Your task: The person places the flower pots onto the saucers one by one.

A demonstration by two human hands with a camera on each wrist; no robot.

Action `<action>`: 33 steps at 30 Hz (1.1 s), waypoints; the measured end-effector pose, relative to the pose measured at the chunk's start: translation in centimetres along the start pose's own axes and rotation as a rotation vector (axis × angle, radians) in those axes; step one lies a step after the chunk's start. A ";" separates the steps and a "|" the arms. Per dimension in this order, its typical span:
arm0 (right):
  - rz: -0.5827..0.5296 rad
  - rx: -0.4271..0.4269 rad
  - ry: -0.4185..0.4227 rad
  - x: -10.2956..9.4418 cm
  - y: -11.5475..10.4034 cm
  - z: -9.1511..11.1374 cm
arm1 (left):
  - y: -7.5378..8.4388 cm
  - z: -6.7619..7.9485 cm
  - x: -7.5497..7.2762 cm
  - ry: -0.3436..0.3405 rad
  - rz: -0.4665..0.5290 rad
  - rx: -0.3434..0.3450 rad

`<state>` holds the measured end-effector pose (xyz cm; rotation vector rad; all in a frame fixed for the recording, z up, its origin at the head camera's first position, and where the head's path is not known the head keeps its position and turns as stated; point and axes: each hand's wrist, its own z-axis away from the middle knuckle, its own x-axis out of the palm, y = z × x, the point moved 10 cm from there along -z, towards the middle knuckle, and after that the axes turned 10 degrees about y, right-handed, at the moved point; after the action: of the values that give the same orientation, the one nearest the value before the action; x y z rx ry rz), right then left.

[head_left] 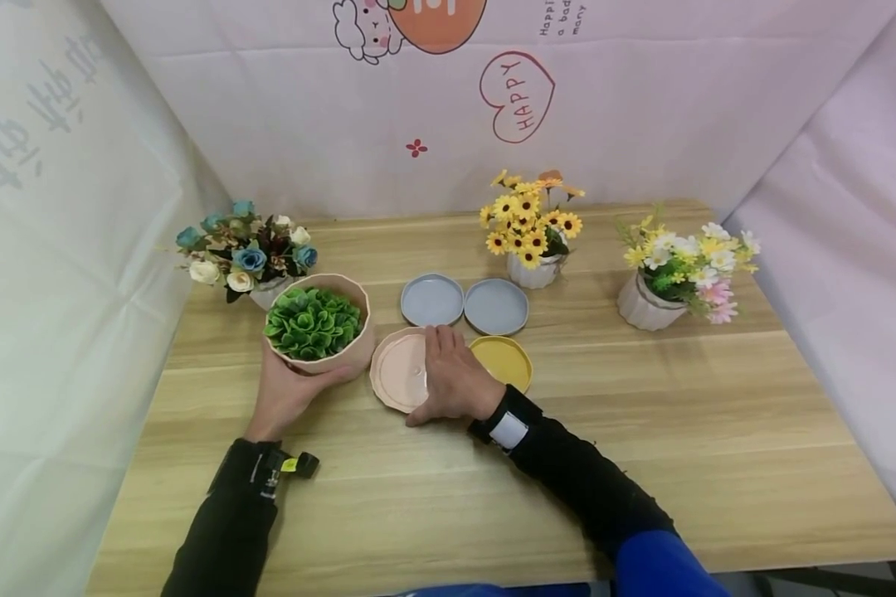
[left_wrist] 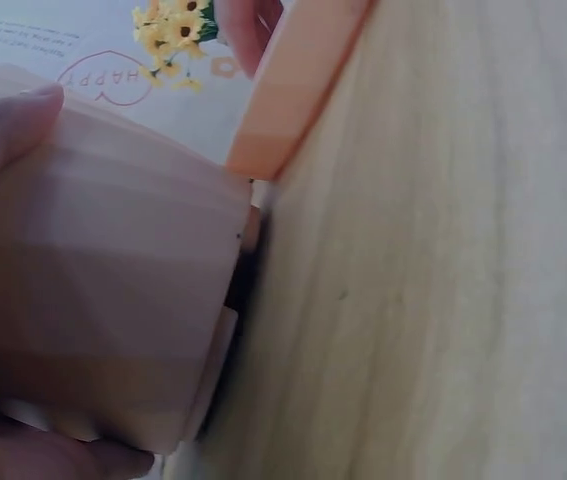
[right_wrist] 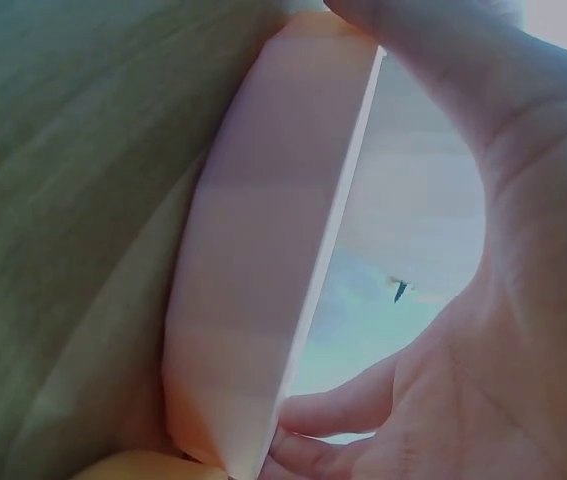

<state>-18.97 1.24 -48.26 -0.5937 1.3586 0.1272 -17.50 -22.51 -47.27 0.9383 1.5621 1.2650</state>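
Note:
A pink faceted flowerpot (head_left: 358, 358) filled with a leafy green plant (head_left: 314, 322) stands at the left; my left hand (head_left: 287, 398) grips its near side. In the left wrist view, the thumb lies along the pot's wall (left_wrist: 103, 270), and its base is close over the wood. Just right of it lies a shallow pink saucer (head_left: 399, 369). My right hand (head_left: 459, 377) spans its right side, thumb at the near rim and fingers at the far rim. The right wrist view shows the saucer's wall (right_wrist: 253, 220) edge-on between thumb and fingers.
Two grey-blue saucers, left (head_left: 431, 300) and right (head_left: 497, 307), lie behind the pink one. A yellow saucer (head_left: 511, 361) sits partly under my right wrist. White pots hold blue roses (head_left: 250, 259), yellow daisies (head_left: 524, 217) and mixed flowers (head_left: 687, 257). Cloth walls (head_left: 306, 124) surround the table.

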 end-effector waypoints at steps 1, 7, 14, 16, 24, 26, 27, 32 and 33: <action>0.003 0.002 -0.002 0.0 0.0 0.0 | 0.1 0.1 -0.2 0.000 0.003 0.000; 0.008 0.008 -0.003 -0.2 0.0 0.2 | 2.1 0.8 -0.5 -0.006 0.000 0.015; -0.026 -0.031 0.009 -0.8 -0.1 0.4 | 6.0 1.0 1.7 -0.090 0.017 0.143; -0.072 -0.038 -0.008 -1.1 -0.1 0.4 | 6.7 1.2 2.7 -0.127 0.035 0.168; -0.308 -0.081 -0.034 -5.1 2.0 0.6 | 7.2 2.2 7.1 -0.260 0.110 0.188; -0.392 -0.112 -0.018 -6.5 2.4 0.7 | 6.9 2.4 8.1 -0.288 0.122 0.194; -0.430 -0.126 -0.013 -7.0 2.6 0.8 | 6.6 2.5 8.4 -0.297 0.123 0.194; -0.535 -0.206 0.012 -9.0 2.4 1.1 | 5.5 3.0 9.8 -0.330 0.128 0.190; -0.549 -0.223 0.014 -9.2 2.2 1.2 | 5.3 3.1 10.0 -0.334 0.132 0.186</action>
<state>-20.94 5.91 -40.20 -1.1355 1.1586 -0.1740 -17.56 -11.23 -44.03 1.3177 1.3857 0.9988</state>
